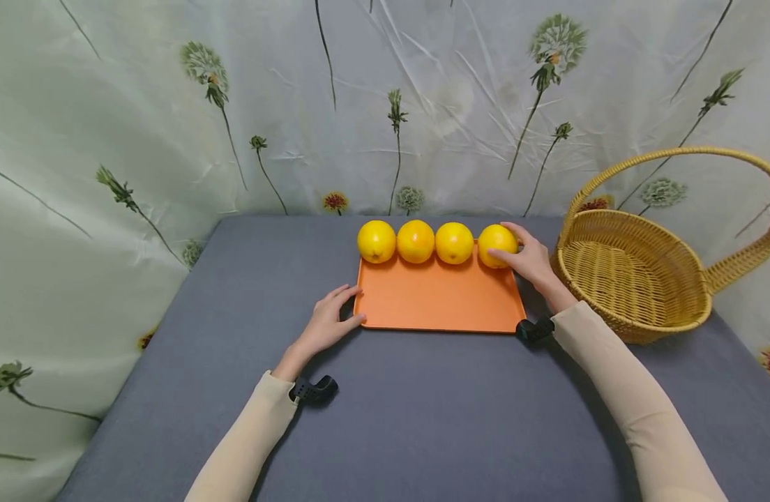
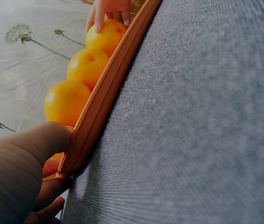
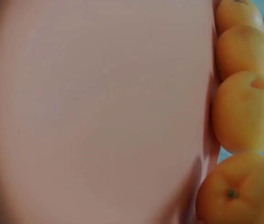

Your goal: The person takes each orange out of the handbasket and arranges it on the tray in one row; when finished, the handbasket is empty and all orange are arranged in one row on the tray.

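Note:
An orange rectangular tray [image 1: 438, 300] lies on the table, and several oranges [image 1: 416, 242] line its far edge in a row. My right hand [image 1: 528, 259] holds the rightmost orange [image 1: 493, 240] at the tray's far right corner, thumb on the near side and fingers behind. In the right wrist view that orange [image 3: 237, 189] shows its stem end, with a fingertip at its side. My left hand [image 1: 328, 319] grips the tray's left edge near the front corner. In the left wrist view the thumb lies at the tray's rim [image 2: 92, 126], the other fingers partly hidden behind the corner.
A woven basket [image 1: 632, 268] with a tall arched handle stands to the right, beside my right forearm. Grey cloth [image 1: 416, 411] covers the table. Behind it hangs a pale curtain [image 1: 335, 139] with a dandelion print.

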`<state>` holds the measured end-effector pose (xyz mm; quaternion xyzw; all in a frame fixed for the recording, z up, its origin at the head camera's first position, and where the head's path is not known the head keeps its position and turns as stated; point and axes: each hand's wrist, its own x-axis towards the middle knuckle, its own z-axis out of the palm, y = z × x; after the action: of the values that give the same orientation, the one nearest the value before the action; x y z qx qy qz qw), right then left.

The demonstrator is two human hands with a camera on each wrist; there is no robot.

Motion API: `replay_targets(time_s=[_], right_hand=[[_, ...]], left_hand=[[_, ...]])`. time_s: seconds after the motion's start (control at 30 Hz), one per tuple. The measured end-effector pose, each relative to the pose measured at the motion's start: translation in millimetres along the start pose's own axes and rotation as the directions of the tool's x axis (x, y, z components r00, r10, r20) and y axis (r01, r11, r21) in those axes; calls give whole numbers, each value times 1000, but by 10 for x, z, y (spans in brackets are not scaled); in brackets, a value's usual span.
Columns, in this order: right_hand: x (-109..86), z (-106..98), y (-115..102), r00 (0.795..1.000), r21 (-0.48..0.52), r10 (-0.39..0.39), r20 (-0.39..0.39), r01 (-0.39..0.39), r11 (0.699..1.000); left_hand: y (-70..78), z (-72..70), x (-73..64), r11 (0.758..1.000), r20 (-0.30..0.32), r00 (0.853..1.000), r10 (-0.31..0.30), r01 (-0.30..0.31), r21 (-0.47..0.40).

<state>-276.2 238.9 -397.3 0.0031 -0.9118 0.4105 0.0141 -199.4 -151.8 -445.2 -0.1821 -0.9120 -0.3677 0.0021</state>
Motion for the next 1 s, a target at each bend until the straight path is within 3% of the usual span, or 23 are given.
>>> replay_targets(time_s=[0.17,0.33,0.57,0.77,1.0], right_hand=[[-1,89,-17,999,-46,-28,-32,27,999],[-27,62,-59,997,-68,-68,-31,66,995],[-91,-10,9,996,-37,-55,73,58,998],[-130,11,12,991,-19,-103,86,105,994],[-129,-74,-13,987,-49,-47,153,55,997]], left_hand=[[17,-27,-45,1000,19,1000,-11,11,0],[42,-28,-22,1000,-2,1000,-4,4,6],[47,-15,-38,1000,8,1000,7,-7,16],[50,-30,-87,1000,6,1000,-4,4,21],[78,6,-94,1000,14,1000,-2,2,7]])
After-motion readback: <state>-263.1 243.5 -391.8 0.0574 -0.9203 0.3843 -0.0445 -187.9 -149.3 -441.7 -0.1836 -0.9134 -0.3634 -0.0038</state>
